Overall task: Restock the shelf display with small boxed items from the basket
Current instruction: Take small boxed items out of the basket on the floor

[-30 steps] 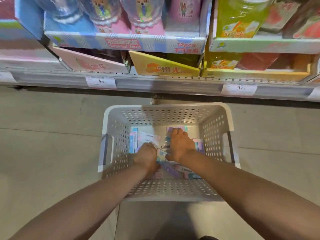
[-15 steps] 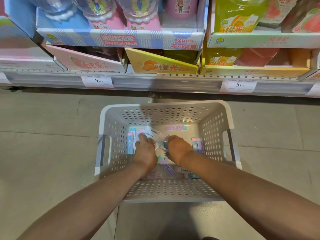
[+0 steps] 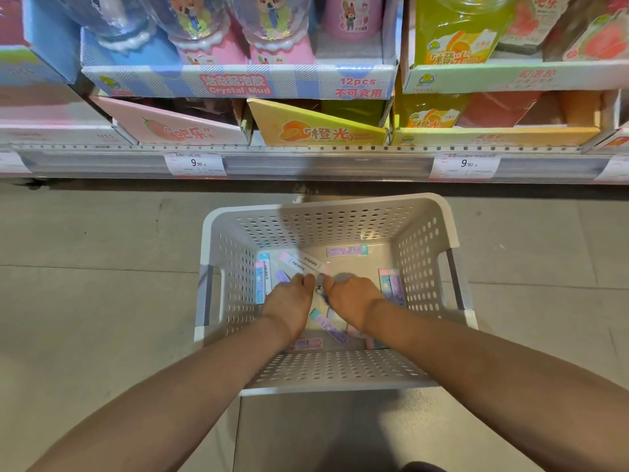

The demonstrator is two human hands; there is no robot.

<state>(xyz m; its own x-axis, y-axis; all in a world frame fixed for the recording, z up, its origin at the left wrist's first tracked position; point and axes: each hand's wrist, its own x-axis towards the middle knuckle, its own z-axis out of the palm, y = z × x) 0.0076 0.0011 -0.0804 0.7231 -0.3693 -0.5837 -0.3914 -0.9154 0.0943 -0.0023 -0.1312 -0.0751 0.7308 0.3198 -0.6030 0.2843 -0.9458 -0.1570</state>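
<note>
- The step in hand looks like gathering stock: both hands are down inside the white perforated basket (image 3: 425, 260), which stands on the floor just below the shelf (image 3: 306, 161).
- The left hand (image 3: 289, 301) has its fingers curled, and its grip seems closed on one end of a long pale boxed item with a barcode label (image 3: 304, 262), which slants up and away to the left of the grip. How many boxes it holds cannot be told.
- Left of that grip, a few pastel boxes (image 3: 261, 281) stand against the basket's left wall.
- The right hand (image 3: 352, 298) is also curled, its fingertips almost meeting the left hand's; it appears to pinch something small between them, though what exactly is hidden.
- Beneath and behind both grips, more boxes (image 3: 328, 323) lie loose on the basket floor; right of the right grip another pair (image 3: 391, 284) leans on the right wall, and one (image 3: 347, 250) lies beyond, near the far wall.
- The next move likely calls for firming the hold, lifting clear of the basket rim, and carrying the boxes up to a display tray on the shelf.
</note>
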